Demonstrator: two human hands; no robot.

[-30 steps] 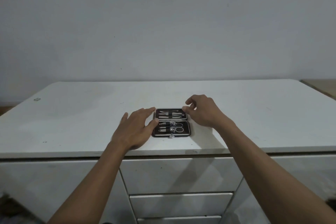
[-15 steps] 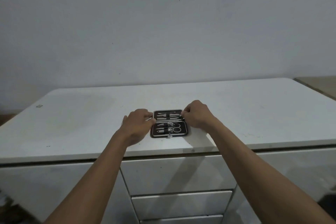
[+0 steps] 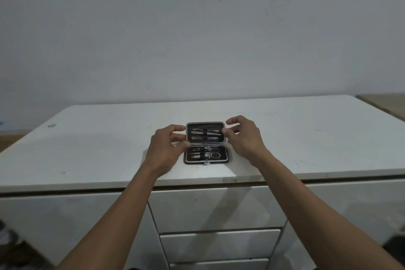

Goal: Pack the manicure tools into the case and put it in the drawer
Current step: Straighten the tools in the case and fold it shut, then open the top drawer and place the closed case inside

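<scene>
Nearest: white drawer fronts [image 3: 217,208] stacked below the front edge of a white counter [image 3: 87,151], with two bare forearms reaching over them from the bottom corners. On the counter near its front edge, between the hands: a small black manicure case with a silver metal rim [image 3: 206,142], open. Lower half flat on the counter, holding silver clippers and small scissors [image 3: 206,153]. Upper half tilted up toward the camera, holding slim silver tools [image 3: 206,132] under a black strap. Left hand [image 3: 167,149] at the raised half's left edge, fingers curled and touching the rim. Right hand [image 3: 243,136] at its right edge, fingers loosely spread, thumb on the rim. Farthest back: a plain pale grey wall [image 3: 197,28].
</scene>
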